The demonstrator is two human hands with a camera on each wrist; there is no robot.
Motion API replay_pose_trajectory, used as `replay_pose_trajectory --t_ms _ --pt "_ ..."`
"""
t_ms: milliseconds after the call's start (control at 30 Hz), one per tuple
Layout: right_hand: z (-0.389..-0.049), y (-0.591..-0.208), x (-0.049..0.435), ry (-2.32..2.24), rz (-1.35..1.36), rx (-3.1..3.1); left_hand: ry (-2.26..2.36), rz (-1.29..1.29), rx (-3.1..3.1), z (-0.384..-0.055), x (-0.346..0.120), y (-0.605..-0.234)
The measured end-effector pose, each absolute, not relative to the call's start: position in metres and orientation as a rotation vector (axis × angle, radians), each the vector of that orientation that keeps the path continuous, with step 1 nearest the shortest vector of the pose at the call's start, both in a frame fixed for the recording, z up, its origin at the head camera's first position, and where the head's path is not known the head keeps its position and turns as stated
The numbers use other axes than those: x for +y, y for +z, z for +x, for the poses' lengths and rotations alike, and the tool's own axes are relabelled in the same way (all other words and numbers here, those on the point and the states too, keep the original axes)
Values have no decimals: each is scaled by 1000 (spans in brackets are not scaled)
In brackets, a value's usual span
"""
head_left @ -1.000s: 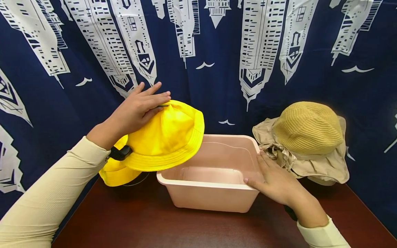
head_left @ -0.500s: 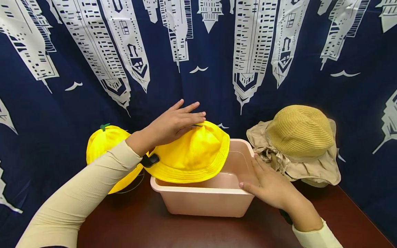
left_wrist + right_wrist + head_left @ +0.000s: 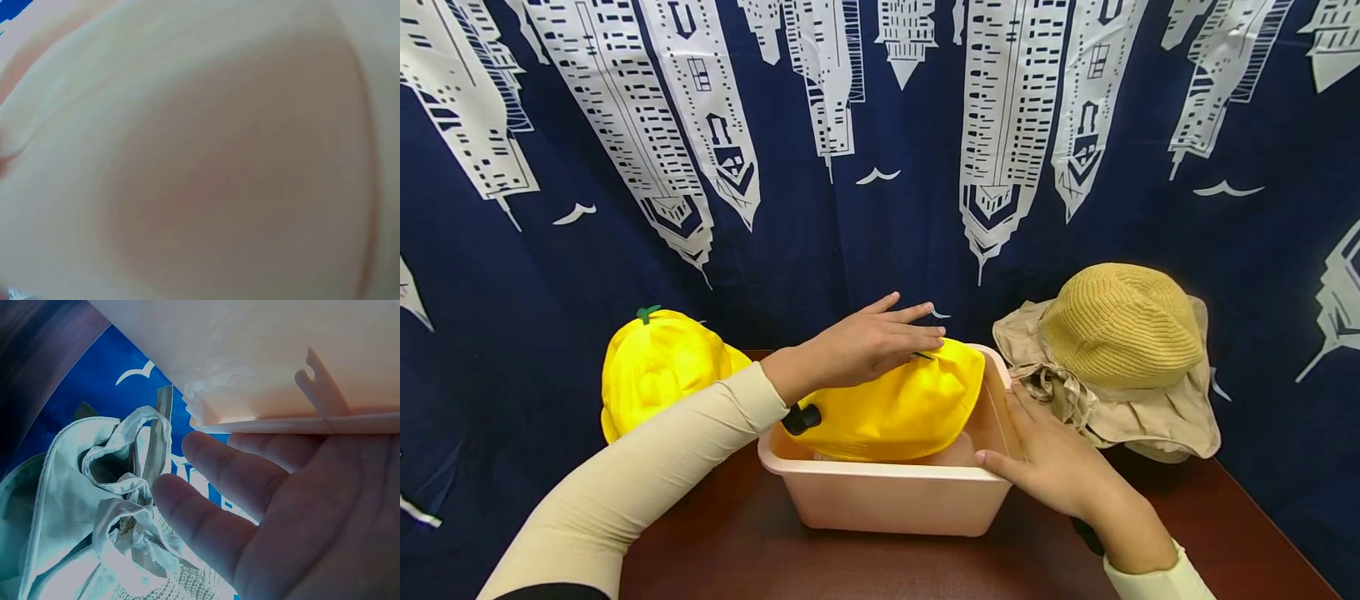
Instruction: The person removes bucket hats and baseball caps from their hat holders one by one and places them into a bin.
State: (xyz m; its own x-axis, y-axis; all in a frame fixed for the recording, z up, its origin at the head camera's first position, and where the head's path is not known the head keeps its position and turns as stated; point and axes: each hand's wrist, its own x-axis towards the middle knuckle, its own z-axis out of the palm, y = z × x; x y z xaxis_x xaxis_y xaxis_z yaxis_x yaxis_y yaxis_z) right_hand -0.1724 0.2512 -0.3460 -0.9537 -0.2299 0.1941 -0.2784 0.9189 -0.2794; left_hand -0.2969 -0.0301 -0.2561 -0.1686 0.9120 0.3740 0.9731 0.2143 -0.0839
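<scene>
A yellow bucket hat (image 3: 895, 421) with a black clip on its left side hangs partly inside a pink plastic bin (image 3: 895, 500). From above, my left hand (image 3: 868, 346) pinches the top of its crown, and the other fingers extend to the right. My right hand (image 3: 1060, 454) holds the bin's right end, thumb over the rim on the inner side and fingers outside. In the right wrist view, the fingers (image 3: 234, 465) lie along the bin's outer wall. Blurred pale fabric (image 3: 219, 175) fills the left wrist view, hiding the left hand there.
A second yellow hat (image 3: 658, 371) with a green sprout on top stands to the left, partly behind the left sleeve. Right of the bin is a straw-crowned hat (image 3: 1123, 325) with a beige cloth brim. A navy curtain (image 3: 910, 242) hangs behind the dark red table (image 3: 737, 542).
My left hand has carried the yellow bucket hat to the right and lowered it into the bin. The second yellow hat is now more exposed. My right hand stays at the bin's rim.
</scene>
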Motion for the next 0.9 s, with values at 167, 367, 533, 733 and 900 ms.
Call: replay_pose_trajectory --t_ms 167,367,533,733,900 --pt "-172 -348 250 459 393 -2926 -255 -1819 -2146 -289 -30 -261" --pt "-173 -348 251 471 373 -2935 -267 -1831 -2141 -280 -35 -261" --pt "-174 -348 252 479 357 -2938 -307 -1821 -2175 -277 -37 -261" --pt "-174 -349 250 491 370 -2946 -328 -1851 -2198 -272 -41 -265" --pt "-174 -347 251 470 376 -2938 -339 -1857 -2220 -272 -41 -268"
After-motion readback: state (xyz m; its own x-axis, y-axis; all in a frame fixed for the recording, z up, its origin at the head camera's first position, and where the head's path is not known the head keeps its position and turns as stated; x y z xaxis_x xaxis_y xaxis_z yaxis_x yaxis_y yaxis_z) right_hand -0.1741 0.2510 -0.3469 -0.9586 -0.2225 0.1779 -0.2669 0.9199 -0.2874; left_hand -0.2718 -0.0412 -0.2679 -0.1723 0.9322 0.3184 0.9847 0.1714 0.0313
